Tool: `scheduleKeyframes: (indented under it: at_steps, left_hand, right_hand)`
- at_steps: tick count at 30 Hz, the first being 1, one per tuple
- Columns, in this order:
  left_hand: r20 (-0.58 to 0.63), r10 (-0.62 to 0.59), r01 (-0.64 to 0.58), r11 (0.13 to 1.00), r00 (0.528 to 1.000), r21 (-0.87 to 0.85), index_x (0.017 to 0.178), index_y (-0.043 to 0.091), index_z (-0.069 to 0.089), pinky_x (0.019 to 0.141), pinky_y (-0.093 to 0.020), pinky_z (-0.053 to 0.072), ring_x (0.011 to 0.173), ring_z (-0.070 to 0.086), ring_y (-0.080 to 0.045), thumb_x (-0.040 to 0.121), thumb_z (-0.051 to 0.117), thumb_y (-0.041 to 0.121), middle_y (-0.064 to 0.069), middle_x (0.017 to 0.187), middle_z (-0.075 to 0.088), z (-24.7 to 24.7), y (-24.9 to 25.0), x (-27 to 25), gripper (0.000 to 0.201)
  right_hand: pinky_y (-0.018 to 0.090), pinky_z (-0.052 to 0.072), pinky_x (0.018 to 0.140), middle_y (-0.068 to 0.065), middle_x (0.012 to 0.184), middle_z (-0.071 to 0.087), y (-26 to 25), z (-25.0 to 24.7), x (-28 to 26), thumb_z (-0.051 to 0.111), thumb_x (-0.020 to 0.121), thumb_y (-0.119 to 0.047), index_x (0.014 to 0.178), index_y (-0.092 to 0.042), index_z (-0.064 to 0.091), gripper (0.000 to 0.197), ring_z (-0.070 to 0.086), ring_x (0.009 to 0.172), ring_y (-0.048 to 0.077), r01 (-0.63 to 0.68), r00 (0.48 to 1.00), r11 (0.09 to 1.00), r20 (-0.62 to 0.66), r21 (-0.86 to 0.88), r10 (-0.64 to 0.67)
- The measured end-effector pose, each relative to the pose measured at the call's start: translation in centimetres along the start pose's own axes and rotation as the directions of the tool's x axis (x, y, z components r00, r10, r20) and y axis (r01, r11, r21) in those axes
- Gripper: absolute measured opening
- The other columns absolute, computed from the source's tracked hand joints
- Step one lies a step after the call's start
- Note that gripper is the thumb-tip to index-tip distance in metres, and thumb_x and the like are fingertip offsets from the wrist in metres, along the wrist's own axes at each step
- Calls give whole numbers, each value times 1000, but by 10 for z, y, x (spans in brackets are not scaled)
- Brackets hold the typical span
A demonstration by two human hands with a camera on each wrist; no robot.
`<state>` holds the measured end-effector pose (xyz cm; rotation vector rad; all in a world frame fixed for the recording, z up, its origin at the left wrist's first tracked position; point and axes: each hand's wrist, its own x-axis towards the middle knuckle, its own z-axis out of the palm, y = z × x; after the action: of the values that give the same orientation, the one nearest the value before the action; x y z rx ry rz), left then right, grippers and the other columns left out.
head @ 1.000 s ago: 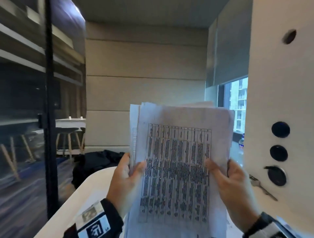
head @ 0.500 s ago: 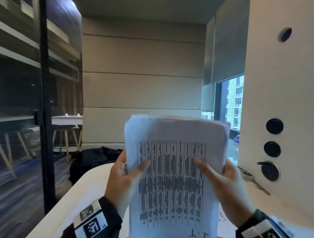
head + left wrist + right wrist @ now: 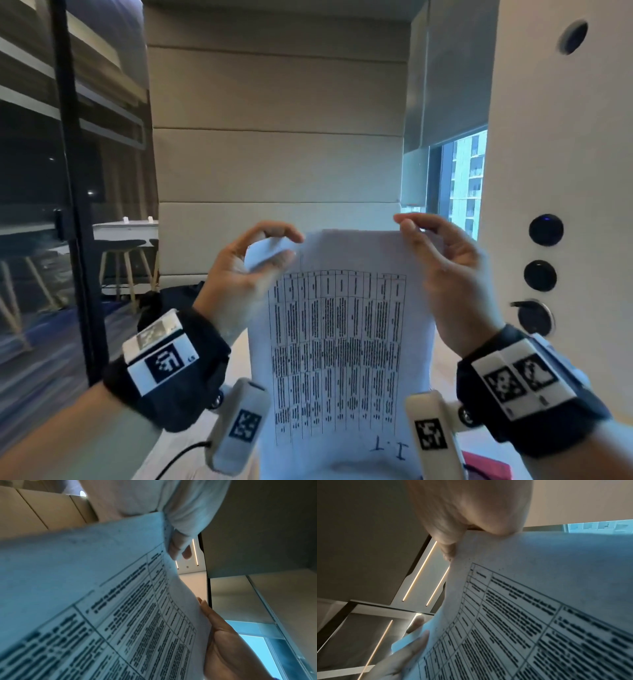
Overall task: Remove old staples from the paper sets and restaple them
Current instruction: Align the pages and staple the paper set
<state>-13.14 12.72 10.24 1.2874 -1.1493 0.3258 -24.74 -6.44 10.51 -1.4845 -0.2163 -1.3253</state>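
Observation:
A paper set [image 3: 339, 342] with a printed table stands upright in front of me, held in both hands. My left hand [image 3: 270, 246] pinches its top left corner, which bends forward under the thumb. My right hand [image 3: 428, 246] holds the top right corner with the fingers curled over the top edge. The left wrist view has the paper set [image 3: 85, 588] filling the frame and the right hand [image 3: 223, 642] at its far edge. From the right wrist, the right hand [image 3: 471, 513] grips the paper set [image 3: 539, 601], and the left hand [image 3: 409, 649] holds the bent corner. I see no staple.
A white table [image 3: 212, 421] lies below the paper, with a dark bag [image 3: 171, 298] at its far end and a red object [image 3: 486, 466] at the lower right. A white wall panel [image 3: 565, 137] with round black buttons stands close on the right, a glass partition [image 3: 75, 205] on the left.
Both hands have slid from the sides of the paper set up to its top corners. The sheets now sit lower and squared together, and the top left corner has been bent forward.

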Motion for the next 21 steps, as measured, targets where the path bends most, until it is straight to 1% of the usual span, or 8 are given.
scheduleKeyframes:
  at_steps: [3,6,9,12,14,19,20,21]
  left_hand:
    - [-65,-17,13,998,998,-69,90,19,60,94,-27,45,100,59,-10,86,61,4,5,101,63,-1,-3,-2,16]
    - [-66,-99,81,967,993,-240,113,25,60,90,-28,47,103,59,-13,81,67,9,-2,114,63,-3,-10,-6,36]
    - [-20,-248,225,908,969,-355,117,17,62,92,-35,47,105,64,-16,79,68,5,-3,112,69,0,-21,-26,39]
    - [32,-292,294,949,956,-117,95,21,63,88,-26,46,96,63,-14,85,69,27,5,103,69,6,-47,-60,13]
    - [44,-345,345,939,937,10,85,20,51,78,-18,41,83,53,-11,81,69,44,4,92,56,9,-61,-79,30]
    - [16,-495,494,864,869,-95,90,20,65,80,-14,47,84,66,-3,88,65,20,7,96,66,18,-72,-93,2]
    - [18,-473,473,876,881,-90,88,12,66,76,-16,45,105,63,-18,87,67,30,3,91,63,17,-72,-94,18]
    - [13,-453,453,889,891,-58,87,2,64,70,-19,41,82,29,-9,83,69,40,1,89,58,17,-71,-93,38]
  right_hand:
    - [38,44,76,12,79,56,6,-4,-8,79,77,-29,113,-25,62,40,53,76,24,-133,988,990,87,44,129]
    - [52,51,90,13,100,73,22,-15,-28,86,64,-32,113,-10,65,58,69,92,32,-326,936,944,160,47,315]
    - [45,53,91,9,101,75,38,-19,-53,88,54,-48,102,-12,74,61,70,97,26,-427,892,903,145,-37,428]
    - [40,50,83,17,95,73,53,-21,-75,82,53,-49,87,-20,76,45,65,86,23,-498,858,860,82,-112,507]
    - [50,52,86,21,95,71,61,-22,-86,83,48,-60,80,-29,76,45,66,84,32,-522,842,834,47,-178,537]
    - [55,48,96,17,96,73,67,-27,-94,88,42,-57,79,-32,76,47,65,98,40,-560,809,804,80,-200,583]
    - [58,47,96,15,96,73,67,-27,-93,89,40,-56,81,-30,76,50,64,101,40,-562,806,805,93,-189,585]
    - [60,46,96,14,96,74,66,-27,-92,90,36,-58,82,-29,76,55,63,102,41,-559,808,809,98,-183,581]
